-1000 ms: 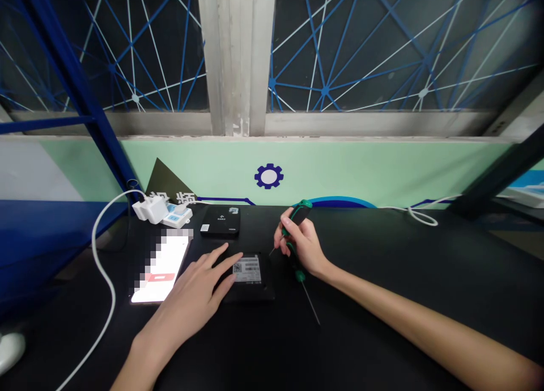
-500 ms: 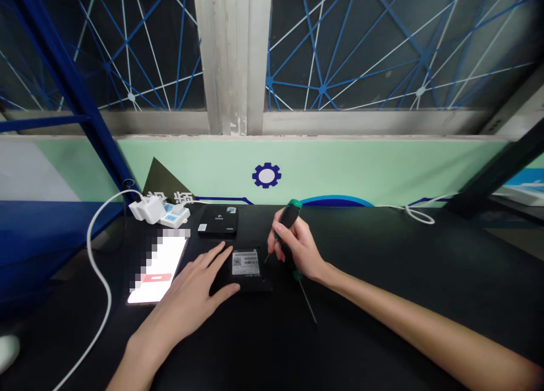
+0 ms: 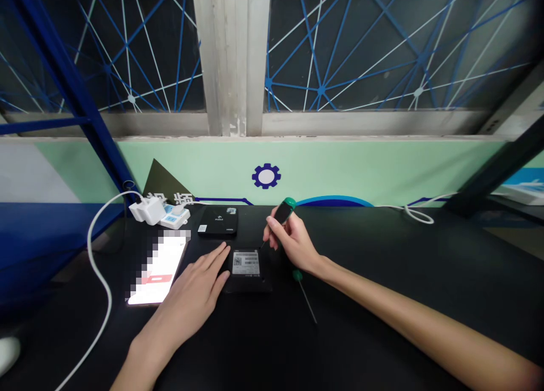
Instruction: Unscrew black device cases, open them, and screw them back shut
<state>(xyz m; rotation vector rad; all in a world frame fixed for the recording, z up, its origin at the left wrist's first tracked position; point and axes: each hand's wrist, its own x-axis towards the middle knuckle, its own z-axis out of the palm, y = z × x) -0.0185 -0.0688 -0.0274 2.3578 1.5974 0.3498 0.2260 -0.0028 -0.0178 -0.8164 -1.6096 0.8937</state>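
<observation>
A flat black box (image 3: 250, 285) with a white printed label lies on the dark table. My left hand (image 3: 198, 280) rests flat, its fingers stretched out along the box's left edge. My right hand (image 3: 295, 241) is closed round a green and black screwdriver (image 3: 283, 211), gripped like a pen and tilted. Its thin shaft points down to the box's upper right corner; whether the tip touches is too small to tell. Beneath my right wrist lies a second screwdriver (image 3: 307, 300), its shaft bare and most of its handle hidden by the hand.
Behind the labelled box lies another black box (image 3: 218, 221). A lit phone or tablet (image 3: 157, 275) sits left of my left hand. Farther back are a white power strip with plugs (image 3: 159, 211) and a white cable (image 3: 100, 272). A coiled cable (image 3: 419, 215) lies at the back right.
My right hand has shifted slightly left and away from me, taking the screwdriver tip from the box's right side to its upper right corner. My left thumb has drawn back toward the fingers.
</observation>
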